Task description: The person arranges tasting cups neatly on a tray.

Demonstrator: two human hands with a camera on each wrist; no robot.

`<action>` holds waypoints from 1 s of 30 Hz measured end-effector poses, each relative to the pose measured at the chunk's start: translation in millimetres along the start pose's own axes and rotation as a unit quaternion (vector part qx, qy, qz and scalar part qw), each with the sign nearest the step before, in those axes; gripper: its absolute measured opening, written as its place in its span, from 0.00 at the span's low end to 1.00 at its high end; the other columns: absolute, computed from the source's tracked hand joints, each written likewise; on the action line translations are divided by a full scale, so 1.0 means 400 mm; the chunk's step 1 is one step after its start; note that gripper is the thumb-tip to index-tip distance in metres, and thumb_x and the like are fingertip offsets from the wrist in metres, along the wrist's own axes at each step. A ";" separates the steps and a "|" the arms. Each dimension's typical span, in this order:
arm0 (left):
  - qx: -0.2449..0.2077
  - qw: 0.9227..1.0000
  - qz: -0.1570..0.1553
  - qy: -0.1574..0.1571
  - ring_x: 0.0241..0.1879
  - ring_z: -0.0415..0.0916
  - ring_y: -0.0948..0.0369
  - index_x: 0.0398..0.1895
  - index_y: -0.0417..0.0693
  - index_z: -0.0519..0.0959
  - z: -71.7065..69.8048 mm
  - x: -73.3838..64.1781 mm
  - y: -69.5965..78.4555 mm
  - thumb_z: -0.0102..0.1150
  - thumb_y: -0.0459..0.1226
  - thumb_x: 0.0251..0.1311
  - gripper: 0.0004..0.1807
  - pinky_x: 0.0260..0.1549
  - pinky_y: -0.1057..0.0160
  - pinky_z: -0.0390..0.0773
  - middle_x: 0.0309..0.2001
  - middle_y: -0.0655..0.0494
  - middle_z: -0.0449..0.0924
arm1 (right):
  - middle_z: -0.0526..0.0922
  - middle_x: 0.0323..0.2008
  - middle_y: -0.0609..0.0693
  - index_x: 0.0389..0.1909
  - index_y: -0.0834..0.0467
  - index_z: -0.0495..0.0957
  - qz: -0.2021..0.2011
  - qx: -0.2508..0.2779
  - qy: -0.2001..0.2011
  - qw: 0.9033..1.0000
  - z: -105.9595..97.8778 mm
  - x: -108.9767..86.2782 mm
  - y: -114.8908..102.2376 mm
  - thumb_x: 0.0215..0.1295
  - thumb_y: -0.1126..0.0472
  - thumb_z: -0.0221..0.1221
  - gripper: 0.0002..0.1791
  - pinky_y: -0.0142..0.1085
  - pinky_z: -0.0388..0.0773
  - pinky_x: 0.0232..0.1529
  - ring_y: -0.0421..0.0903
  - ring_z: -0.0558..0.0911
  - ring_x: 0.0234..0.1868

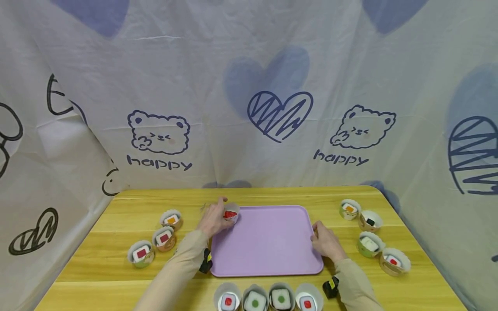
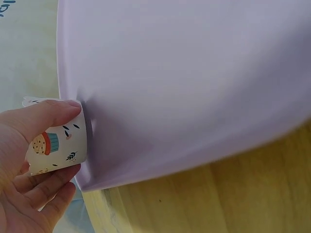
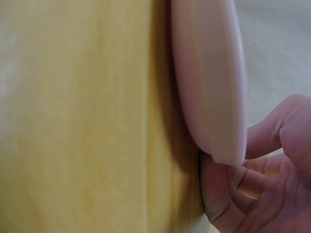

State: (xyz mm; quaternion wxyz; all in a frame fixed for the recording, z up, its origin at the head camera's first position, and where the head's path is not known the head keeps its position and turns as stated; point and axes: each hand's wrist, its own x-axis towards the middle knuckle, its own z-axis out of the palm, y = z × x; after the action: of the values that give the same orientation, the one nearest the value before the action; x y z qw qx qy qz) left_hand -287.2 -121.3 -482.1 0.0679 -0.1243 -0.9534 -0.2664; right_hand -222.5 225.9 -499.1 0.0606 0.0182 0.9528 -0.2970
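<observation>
My left hand (image 1: 214, 218) pinches a small paper baking cup (image 2: 58, 145) printed with a cupcake, thumb on one side and fingers on the other. Something red lies inside that cup, which is at the far left corner of a lilac tray (image 1: 268, 242). No other thing stands on the tray. At the tray's right side, my right hand (image 1: 327, 242) grips the rim. The right wrist view shows the tray edge (image 3: 216, 87) between the thumb and a finger.
Similar cups hold small white pieces with coloured centres. A group with one cup (image 1: 141, 254) stands left, several including one cup (image 1: 394, 261) stand right, and a row with another cup (image 1: 228, 298) lines the front. A printed cloth (image 1: 218, 86) hangs behind the wooden table (image 1: 97, 259).
</observation>
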 end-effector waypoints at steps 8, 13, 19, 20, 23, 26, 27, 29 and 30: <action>0.028 1.000 0.002 0.012 0.40 0.82 0.44 0.59 0.37 0.70 0.009 -0.003 0.001 0.76 0.40 0.46 0.38 0.49 0.42 0.75 0.37 0.36 0.85 | 0.73 0.28 0.54 0.51 0.66 0.69 -0.009 0.006 0.005 1.000 0.002 -0.002 0.000 0.71 0.66 0.51 0.12 0.37 0.67 0.29 0.48 0.72 0.27; 0.002 1.000 0.002 0.003 0.41 0.81 0.45 0.60 0.35 0.69 0.013 -0.001 -0.001 0.76 0.37 0.46 0.37 0.41 0.47 0.80 0.39 0.35 0.84 | 0.73 0.29 0.54 0.52 0.66 0.69 -0.008 0.007 0.005 1.000 0.000 -0.004 -0.002 0.71 0.66 0.51 0.12 0.37 0.68 0.29 0.48 0.72 0.28; -0.006 1.000 0.001 -0.004 0.40 0.81 0.47 0.60 0.33 0.69 0.017 0.001 -0.004 0.75 0.35 0.47 0.37 0.41 0.49 0.81 0.41 0.36 0.84 | 0.74 0.29 0.55 0.52 0.67 0.69 -0.011 0.007 0.004 1.000 -0.003 -0.006 -0.006 0.71 0.66 0.51 0.13 0.37 0.68 0.30 0.48 0.72 0.28; -0.007 1.000 0.001 -0.006 0.41 0.81 0.47 0.60 0.33 0.69 0.017 0.001 -0.004 0.75 0.35 0.47 0.37 0.41 0.49 0.81 0.41 0.36 0.83 | 0.74 0.29 0.55 0.52 0.67 0.69 -0.011 0.008 0.004 1.000 -0.003 -0.006 -0.006 0.71 0.66 0.51 0.13 0.37 0.68 0.30 0.48 0.72 0.28; -0.007 1.000 0.002 -0.007 0.42 0.81 0.47 0.61 0.31 0.68 0.017 0.001 -0.005 0.75 0.35 0.48 0.38 0.42 0.49 0.81 0.42 0.36 0.84 | 0.74 0.29 0.54 0.52 0.67 0.69 -0.011 0.008 0.005 1.000 -0.003 -0.007 -0.006 0.71 0.66 0.51 0.13 0.37 0.68 0.30 0.48 0.72 0.28; -0.011 1.000 0.003 -0.008 0.42 0.81 0.47 0.63 0.30 0.67 0.015 0.000 -0.005 0.76 0.35 0.47 0.41 0.43 0.50 0.81 0.41 0.38 0.83 | 0.74 0.29 0.55 0.52 0.67 0.69 -0.009 0.008 0.006 1.000 -0.001 -0.006 -0.004 0.71 0.66 0.51 0.13 0.37 0.68 0.30 0.48 0.72 0.28; -0.014 1.000 0.003 -0.008 0.43 0.81 0.47 0.64 0.30 0.66 0.014 -0.001 -0.005 0.76 0.35 0.46 0.42 0.43 0.49 0.81 0.41 0.38 0.83 | 0.74 0.29 0.55 0.52 0.67 0.69 -0.008 0.008 0.006 1.000 -0.001 -0.005 -0.004 0.71 0.66 0.51 0.13 0.37 0.68 0.30 0.48 0.72 0.28; -0.022 1.000 -0.001 -0.012 0.44 0.81 0.46 0.65 0.30 0.65 0.011 -0.003 -0.004 0.78 0.35 0.44 0.45 0.45 0.49 0.82 0.42 0.38 0.82 | 0.74 0.29 0.55 0.52 0.67 0.69 -0.008 0.008 0.005 1.000 0.000 -0.005 -0.003 0.71 0.66 0.51 0.13 0.37 0.68 0.30 0.48 0.72 0.28; -0.027 1.000 -0.003 -0.013 0.46 0.81 0.45 0.66 0.29 0.64 0.009 -0.004 -0.003 0.79 0.35 0.43 0.47 0.48 0.48 0.81 0.44 0.37 0.82 | 0.74 0.30 0.55 0.52 0.67 0.69 -0.007 0.007 0.005 1.000 0.001 -0.004 -0.002 0.71 0.66 0.50 0.12 0.38 0.68 0.30 0.48 0.73 0.28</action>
State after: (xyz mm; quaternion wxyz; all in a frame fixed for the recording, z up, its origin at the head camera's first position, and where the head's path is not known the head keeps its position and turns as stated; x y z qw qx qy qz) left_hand -286.2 -120.7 -486.1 0.0509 -0.1265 -0.9472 -0.2902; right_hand -220.9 225.0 -498.7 0.0539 0.0131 0.9509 -0.3045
